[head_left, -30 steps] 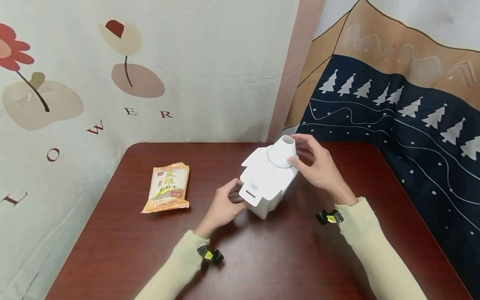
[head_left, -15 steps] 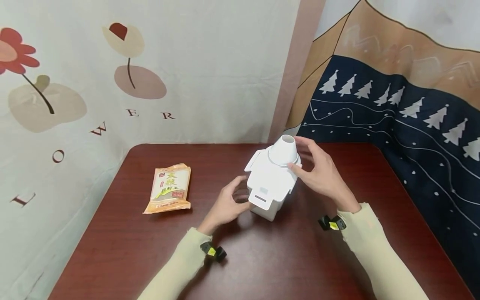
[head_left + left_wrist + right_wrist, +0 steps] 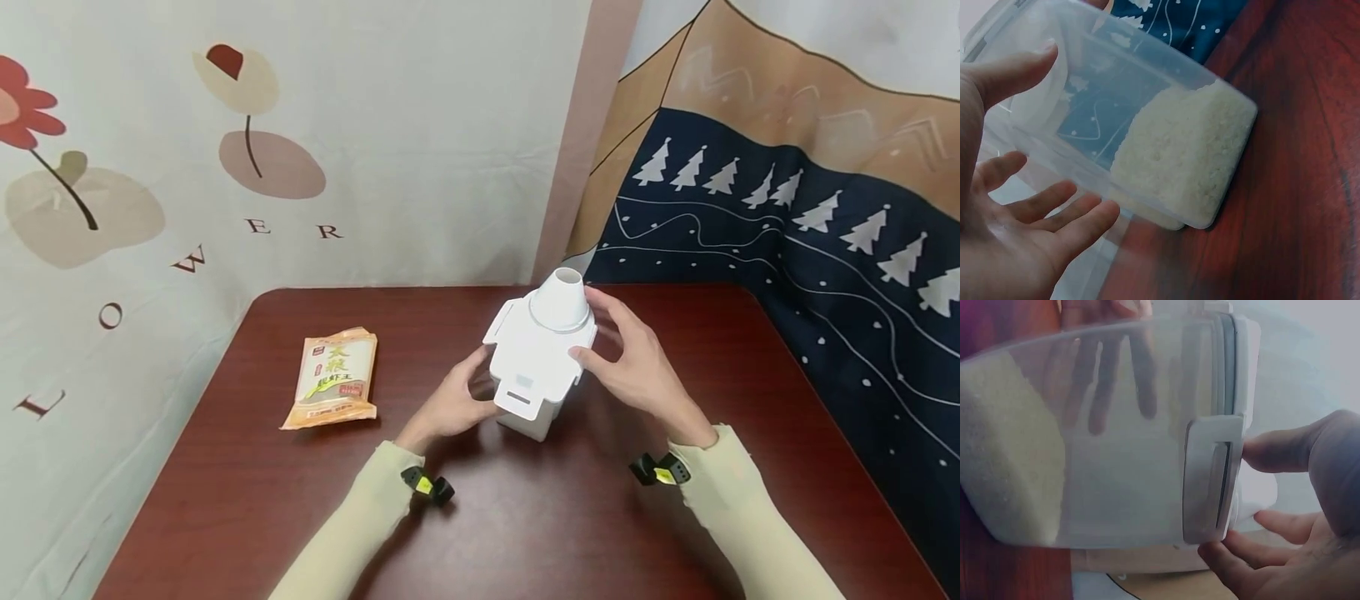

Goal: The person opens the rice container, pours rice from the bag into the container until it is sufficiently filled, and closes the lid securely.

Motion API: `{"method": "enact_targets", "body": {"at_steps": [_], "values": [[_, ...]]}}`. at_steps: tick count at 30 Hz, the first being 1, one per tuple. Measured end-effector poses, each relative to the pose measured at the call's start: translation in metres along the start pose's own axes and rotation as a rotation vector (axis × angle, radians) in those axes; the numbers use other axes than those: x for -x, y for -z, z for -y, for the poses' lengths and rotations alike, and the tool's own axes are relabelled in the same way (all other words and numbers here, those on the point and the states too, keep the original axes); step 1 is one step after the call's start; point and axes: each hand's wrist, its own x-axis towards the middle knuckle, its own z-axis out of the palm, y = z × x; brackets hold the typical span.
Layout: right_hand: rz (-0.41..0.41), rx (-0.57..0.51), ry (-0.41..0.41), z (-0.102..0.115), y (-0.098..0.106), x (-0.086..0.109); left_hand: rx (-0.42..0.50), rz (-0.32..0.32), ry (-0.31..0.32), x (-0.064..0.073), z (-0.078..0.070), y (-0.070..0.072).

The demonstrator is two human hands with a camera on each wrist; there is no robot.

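A clear plastic rice container (image 3: 1166, 150) stands on the table with white rice (image 3: 1179, 137) heaped in its lower part. Its white lid (image 3: 528, 354) carries a cone-shaped white spout (image 3: 559, 304) and slotted latches (image 3: 1213, 481). My left hand (image 3: 450, 404) is at the container's left side, with fingers spread and fairly straight along the wall. From the right, my right hand (image 3: 637, 371) grips the lid, thumb on top and fingers round the far edge. In the right wrist view, the left fingers (image 3: 1104, 387) show through the clear wall.
To the left on the brown table (image 3: 562, 533) lies an orange and white printed packet (image 3: 335, 379). Behind the table hang a pale flower-print cloth (image 3: 420, 150) and a dark blue cloth (image 3: 720, 217) with white trees.
The container has turned slightly and settled more upright. My right thumb has slid from the spout's base down onto the lid. The left hand has shifted slightly right beside the container.
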Motion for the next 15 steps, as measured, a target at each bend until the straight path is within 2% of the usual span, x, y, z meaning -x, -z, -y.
{"method": "enact_targets", "body": {"at_steps": [15], "values": [[0.177, -0.062, 0.085, -0.012, 0.009, -0.034, -0.116, -0.269, -0.006, 0.013, -0.011, -0.032]]}}
